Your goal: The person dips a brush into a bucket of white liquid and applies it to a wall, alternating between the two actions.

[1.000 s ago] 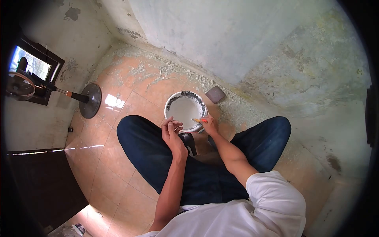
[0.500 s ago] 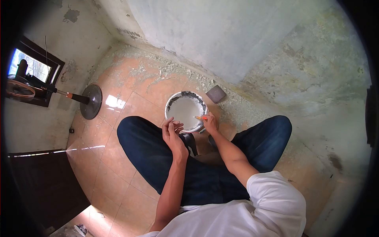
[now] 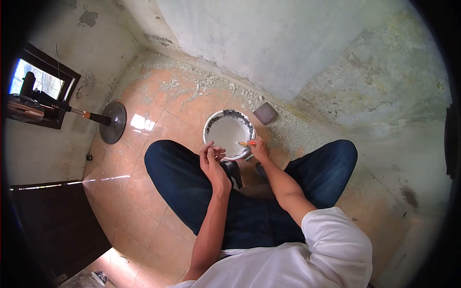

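Observation:
Between my feet stands a round bucket (image 3: 206, 127) of white paint, its inner rim smeared dark grey. My right hand (image 3: 260, 150) is closed around the orange handle of a small paintbrush (image 3: 245, 143) at the bucket's right side. The brush's pale bristles point left, over the white paint (image 3: 225, 134). My left hand (image 3: 211, 163) is at the bucket's near left rim, palm turned up and fingers loosely curled and apart, holding nothing.
A grey-brown square block (image 3: 265, 113) lies just beyond the bucket among flaked paint chips (image 3: 206, 89) along the wall. To the left, a standing fan's round base (image 3: 113, 123) rests on the tiles. A dark door (image 3: 57, 230) is at lower left.
The whole view has shifted slightly to the right. My hands and the paintbrush keep nearly the same place at the bucket.

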The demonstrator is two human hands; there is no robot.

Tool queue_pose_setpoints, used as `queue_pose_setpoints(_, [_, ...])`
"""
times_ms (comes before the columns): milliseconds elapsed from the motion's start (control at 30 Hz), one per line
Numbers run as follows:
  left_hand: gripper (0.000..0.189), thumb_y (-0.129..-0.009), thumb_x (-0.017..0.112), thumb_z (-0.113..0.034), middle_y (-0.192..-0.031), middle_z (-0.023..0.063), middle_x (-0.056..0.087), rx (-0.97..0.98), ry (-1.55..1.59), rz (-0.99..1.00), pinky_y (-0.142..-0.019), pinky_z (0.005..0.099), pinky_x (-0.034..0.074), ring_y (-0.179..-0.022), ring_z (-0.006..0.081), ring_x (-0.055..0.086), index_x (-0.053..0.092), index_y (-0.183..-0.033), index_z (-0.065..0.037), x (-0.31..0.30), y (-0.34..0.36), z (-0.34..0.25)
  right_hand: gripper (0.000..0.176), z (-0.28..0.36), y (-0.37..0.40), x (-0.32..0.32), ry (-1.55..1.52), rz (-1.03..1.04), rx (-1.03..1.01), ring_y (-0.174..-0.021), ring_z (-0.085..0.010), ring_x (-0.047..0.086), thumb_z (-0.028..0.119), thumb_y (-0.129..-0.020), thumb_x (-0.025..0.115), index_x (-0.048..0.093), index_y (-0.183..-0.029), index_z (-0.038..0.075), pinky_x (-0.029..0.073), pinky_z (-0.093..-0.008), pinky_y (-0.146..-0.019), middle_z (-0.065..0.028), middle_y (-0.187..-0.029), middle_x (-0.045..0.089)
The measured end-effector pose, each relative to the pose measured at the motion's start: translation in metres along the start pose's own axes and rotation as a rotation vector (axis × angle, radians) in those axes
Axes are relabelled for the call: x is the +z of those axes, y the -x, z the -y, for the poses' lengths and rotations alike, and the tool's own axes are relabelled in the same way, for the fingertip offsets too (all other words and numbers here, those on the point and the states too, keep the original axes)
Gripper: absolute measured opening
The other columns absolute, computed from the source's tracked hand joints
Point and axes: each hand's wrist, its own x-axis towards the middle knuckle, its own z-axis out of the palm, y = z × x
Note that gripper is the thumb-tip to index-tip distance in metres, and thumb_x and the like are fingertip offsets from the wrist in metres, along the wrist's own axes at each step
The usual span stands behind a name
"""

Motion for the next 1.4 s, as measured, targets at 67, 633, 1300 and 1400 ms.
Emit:
queue_pose_setpoints(67, [0.025,-0.113,0.054,-0.016,-0.103,0.0055,0.067,0.001,0.007,0.009,-0.083,0.0288,0.054,-0.092,0.0163,0.07,0.063,-0.129,0.0,-0.001,-0.001,0.001,0.017,0.003,0.0,-0.005,-0.044,0.082,0.021,-0.099,-0.0334,0.072,0.023,-0.093,0.079,0.085,-0.107,0.014,0.057,-0.0429,-0.087,-0.0123,-0.105,0.071])
queue_pose_setpoints(633, [0.026,-0.112,0.054,-0.016,-0.103,0.0055,0.067,-0.003,-0.006,0.012,-0.084,0.0285,0.054,-0.093,0.0162,0.069,0.063,-0.13,0.0,0.001,-0.001,0.0,0.018,-0.022,-0.011,0.016,-0.156,0.023,0.106,-0.098,-0.036,0.073,0.028,-0.095,0.079,0.085,-0.107,0.017,0.057,-0.0444,-0.087,-0.0161,-0.105,0.072])
queue_pose_setpoints(1300, [0.027,-0.112,0.054,-0.015,-0.105,0.0063,0.066,-0.018,-0.014,0.015,-0.083,0.0291,0.054,-0.093,0.0169,0.069,0.062,-0.131,0.002,0.002,0.0,0.0,0.051,-0.107,-0.005,0.035,-1.375,-0.209,1.026,-0.062,-0.0113,0.057,0.057,-0.105,0.066,0.079,-0.106,0.007,0.052,-0.0238,-0.058,-0.0005,-0.078,0.062])
queue_pose_setpoints(1400, [0.027,-0.112,0.053,-0.016,-0.105,0.0063,0.066,-0.01,-0.021,0.023,-0.084,0.0291,0.055,-0.093,0.0169,0.069,0.062,-0.131,0.002,0.001,0.0,0.001,0.052,-0.1,0.0,0.031,-1.43,-0.203,1.071,-0.07,-0.0135,0.062,0.057,-0.106,0.064,0.076,-0.113,0.007,0.057,-0.0258,-0.066,-0.0029,-0.084,0.066])
